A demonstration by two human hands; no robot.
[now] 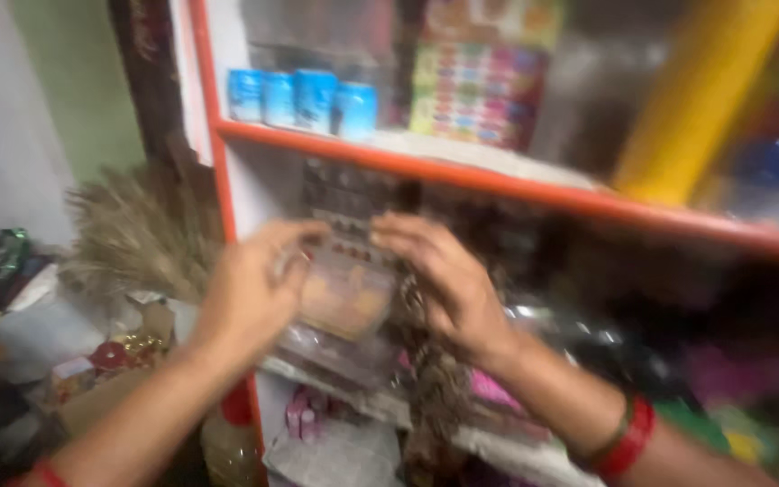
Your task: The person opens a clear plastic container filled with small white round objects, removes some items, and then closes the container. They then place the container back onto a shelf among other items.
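The picture is blurred by motion. My left hand [250, 289] and my right hand [444, 280] reach together into a white shop shelf unit with orange edges [516, 189]. Between them is a small clear plastic packet [344, 293] with tan contents, and both hands hold it from either side. It hangs in front of dark sheets of small items [344, 198] on the middle shelf. My right wrist wears red and green bangles [628, 437]. A dark braided bundle [435, 388] hangs just under my right hand.
Several blue tins [304, 99] and a colourful card of small packets [475, 90] stand on the upper shelf. A yellow roll [696, 99] leans at right. A straw broom [142, 234] and an open carton of small goods [105, 370] lie left of the unit.
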